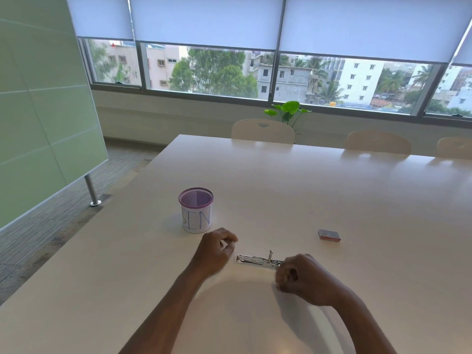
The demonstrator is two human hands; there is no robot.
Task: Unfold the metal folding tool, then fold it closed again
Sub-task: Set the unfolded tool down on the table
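We are sitting at a long pale table (pixel 332 190) and looking down at our two bare hands. The metal folding tool (pixel 258 259) is lying flat on the table close in front of us, stretched out from left to right, with one thin piece standing straight up near its middle.

Our right hand (pixel 302 278) is resting at the tool's right end, its fingers curling inward into a loose fist. The fingertips are covering that end of the tool, so we cannot tell whether they are pinching the metal or only lying against it.

Our left hand (pixel 217 249) is hovering just beside the tool's left end, not touching it. Its fingers are bending loosely with thumb and forefinger close together, holding nothing that we can see.

A purple mesh cup (pixel 196 210) wrapped in white paper with blue lettering is standing upright just beyond the left hand. A small red and grey box (pixel 329 235) is lying flat to the right, well apart from the tool.

Pale chairs (pixel 263 131) are lining the far side of the table. A leafy green plant (pixel 288 111) is showing behind them, below a wide window with half-lowered blinds.
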